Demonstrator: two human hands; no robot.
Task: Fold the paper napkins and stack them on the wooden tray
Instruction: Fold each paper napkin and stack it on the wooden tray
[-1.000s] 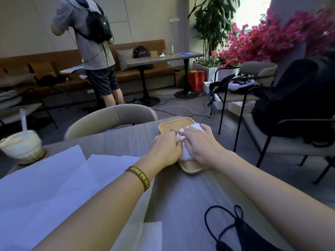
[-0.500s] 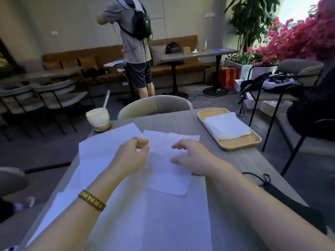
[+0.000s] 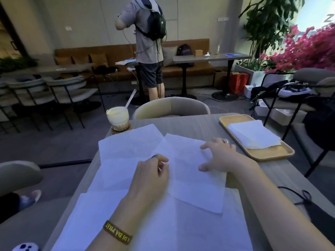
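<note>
Several unfolded white napkins lie overlapping on the grey table [image 3: 195, 122]; the top napkin [image 3: 192, 182] lies askew in the middle. My left hand [image 3: 151, 176] rests on its left edge, fingers curled and seemingly pinching the paper. On the napkin's right side my right hand [image 3: 222, 156] touches down with spread, bent fingers. The wooden tray [image 3: 272, 153] sits at the table's right edge and carries a stack of folded napkins [image 3: 253, 134]. Neither hand touches the tray.
A glass of creamy drink [image 3: 117, 117] with a straw stands on a coaster at the far left corner. A black face mask [image 3: 319, 212] lies at the near right edge. A beige chair [image 3: 171, 107] faces me; a person [image 3: 148, 42] stands beyond it.
Both hands left the folded stack on the tray and moved left onto the unfolded napkins. In the last half second my right hand spread its fingers on the top napkin.
</note>
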